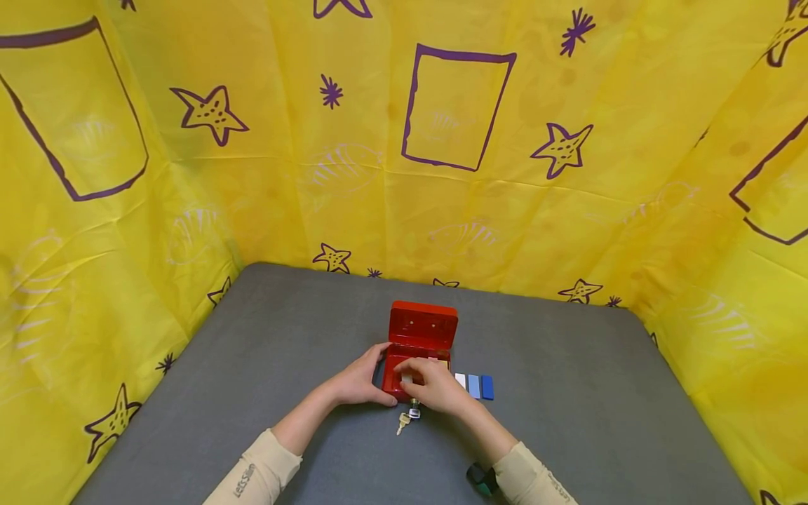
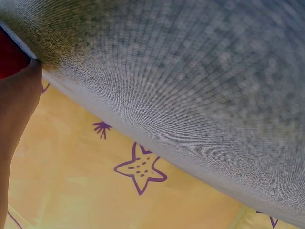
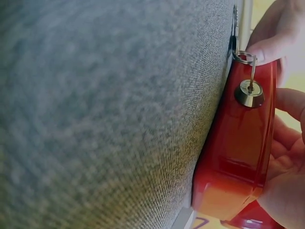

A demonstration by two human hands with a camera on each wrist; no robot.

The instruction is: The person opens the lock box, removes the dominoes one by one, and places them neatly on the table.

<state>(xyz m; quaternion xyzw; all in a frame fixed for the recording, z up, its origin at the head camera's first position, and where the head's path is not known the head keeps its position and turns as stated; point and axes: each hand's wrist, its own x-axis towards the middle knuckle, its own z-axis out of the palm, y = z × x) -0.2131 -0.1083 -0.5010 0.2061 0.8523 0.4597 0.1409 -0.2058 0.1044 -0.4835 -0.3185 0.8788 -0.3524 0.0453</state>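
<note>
A small red cash box [image 1: 393, 373] stands on the table with its lid [image 1: 423, 324] raised. My left hand [image 1: 361, 379] grips its left side, thumb at the front corner and fingers toward the back corner. Over the box's interior, my right hand [image 1: 432, 386] pinches a small pale block [image 1: 407, 377] between thumb and fingers; the fingers mostly cover it. In the right wrist view a key sits in the front lock [image 3: 249, 93], with a ring through it. The spare key [image 1: 403, 422] hangs in front. Something yellowish [image 1: 440, 363] lies in the box's back right.
To the right of the box, a white block [image 1: 461, 380], a light blue block [image 1: 473, 386] and a dark blue block [image 1: 487, 387] lie in a row. The grey table [image 1: 587, 414] is bounded by yellow patterned cloth [image 1: 379, 210] at the back and sides.
</note>
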